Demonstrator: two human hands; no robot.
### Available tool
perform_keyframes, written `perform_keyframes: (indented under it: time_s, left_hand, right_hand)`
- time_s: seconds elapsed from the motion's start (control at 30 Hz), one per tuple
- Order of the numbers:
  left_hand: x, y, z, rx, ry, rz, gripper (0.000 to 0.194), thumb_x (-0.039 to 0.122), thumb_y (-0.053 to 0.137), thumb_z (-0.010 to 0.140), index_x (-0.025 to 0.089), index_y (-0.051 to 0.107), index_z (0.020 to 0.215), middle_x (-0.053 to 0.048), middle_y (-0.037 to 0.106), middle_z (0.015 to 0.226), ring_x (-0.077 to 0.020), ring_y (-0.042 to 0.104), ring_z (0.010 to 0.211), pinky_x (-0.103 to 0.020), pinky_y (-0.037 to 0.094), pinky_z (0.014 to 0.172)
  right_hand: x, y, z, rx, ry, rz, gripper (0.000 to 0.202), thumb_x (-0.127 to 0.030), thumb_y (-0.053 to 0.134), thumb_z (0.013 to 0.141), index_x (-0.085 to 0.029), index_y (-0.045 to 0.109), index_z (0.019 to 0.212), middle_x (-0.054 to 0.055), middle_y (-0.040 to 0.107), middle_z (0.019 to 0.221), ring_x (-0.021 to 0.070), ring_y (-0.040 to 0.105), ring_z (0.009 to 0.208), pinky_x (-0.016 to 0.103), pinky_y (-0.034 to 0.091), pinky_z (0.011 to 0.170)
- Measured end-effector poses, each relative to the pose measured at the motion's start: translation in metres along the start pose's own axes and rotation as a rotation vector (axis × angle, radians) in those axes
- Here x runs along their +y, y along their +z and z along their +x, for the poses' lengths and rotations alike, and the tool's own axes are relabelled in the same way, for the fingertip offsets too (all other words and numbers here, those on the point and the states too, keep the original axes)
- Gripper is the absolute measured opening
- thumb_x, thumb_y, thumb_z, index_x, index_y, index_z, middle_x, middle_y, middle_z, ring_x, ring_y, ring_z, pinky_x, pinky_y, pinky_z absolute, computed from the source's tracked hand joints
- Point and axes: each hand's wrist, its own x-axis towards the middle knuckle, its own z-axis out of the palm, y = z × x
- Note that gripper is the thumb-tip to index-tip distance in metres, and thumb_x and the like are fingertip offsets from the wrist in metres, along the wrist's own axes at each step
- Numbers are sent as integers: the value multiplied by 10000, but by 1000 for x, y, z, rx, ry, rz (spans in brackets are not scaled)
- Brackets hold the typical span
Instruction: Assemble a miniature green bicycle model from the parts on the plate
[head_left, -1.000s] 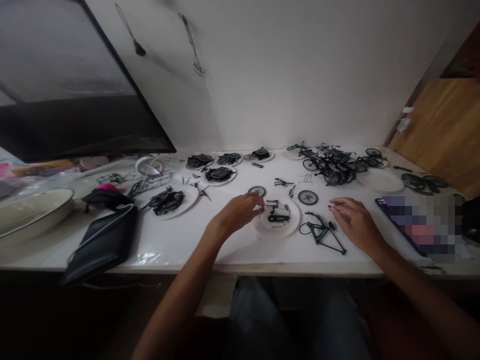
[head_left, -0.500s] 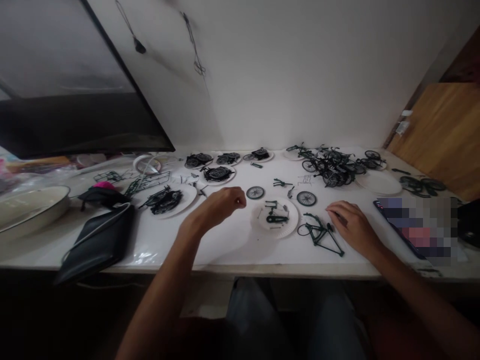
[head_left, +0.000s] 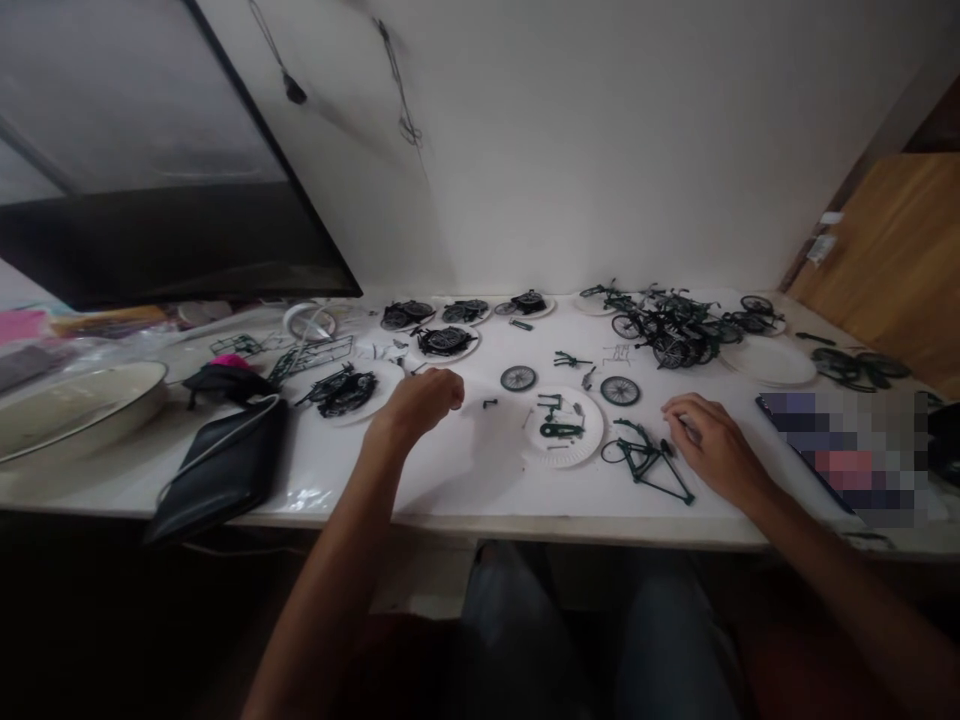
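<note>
Over the white table my left hand (head_left: 424, 398) is closed with its fingers curled in, and what they may hold is hidden. A small dark part (head_left: 490, 403) lies just right of it. My right hand (head_left: 701, 440) rests loosely bent beside a dark green toy bicycle frame (head_left: 646, 462), with a gap between thumb and fingers and nothing visible in it. Between the hands, a white paper plate (head_left: 589, 445) bears a green chain guard (head_left: 561, 430) and other small pieces. Two spoked wheels, one left (head_left: 518, 378) and one right (head_left: 619, 390), lie behind the plate.
Piled miniature bicycles (head_left: 675, 325) stand at the back right, near stacked paper plates (head_left: 772, 362). Several plates with black bicycle parts (head_left: 446, 340) line the back. A black pouch (head_left: 225, 465), an enamel basin (head_left: 142, 395) and a monitor (head_left: 180, 220) occupy the left; a tablet-like device (head_left: 799, 450) lies right.
My left hand has drawn left, away from the left wheel, and the small dark part now shows beside it. My right hand stays by the frame. The view has shifted slightly.
</note>
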Motion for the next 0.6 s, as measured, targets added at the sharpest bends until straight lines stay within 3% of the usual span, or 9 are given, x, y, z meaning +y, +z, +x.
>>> perform_keyframes:
  time_s: [0.13,0.33,0.47,0.6]
  left_hand:
    - [-5,5,3,-35,33,9,229,104,516,841,190,727,867,-71,732,905,-175,663,740,-251,466,686]
    - [12,11,3,48,213,20,240,240,573,937,190,674,1149,-88,696,1177,-202,674,1019,-267,487,855]
    - [28,16,7,73,197,85,210,156,534,928,168,722,1020,-112,734,1071,-248,696,948,-310,485,794]
    - [30,18,12,101,185,82,198,156,537,905,170,733,927,-110,750,1009,-246,700,901,-295,465,726]
  right_hand:
    - [-2,0,1,4,1,20,69,-201,497,949,-233,555,930,73,668,986,242,639,949,402,484,873]
    - [3,5,-1,-7,-1,0,60,-197,520,923,-242,547,953,70,669,1014,250,637,969,401,484,889]
    - [5,3,-2,-7,21,22,50,-198,523,913,-245,535,926,71,662,1021,248,641,973,399,492,891]
    - [4,0,7,-15,43,45,41,-219,524,919,-239,555,936,70,669,988,247,649,957,392,503,880]
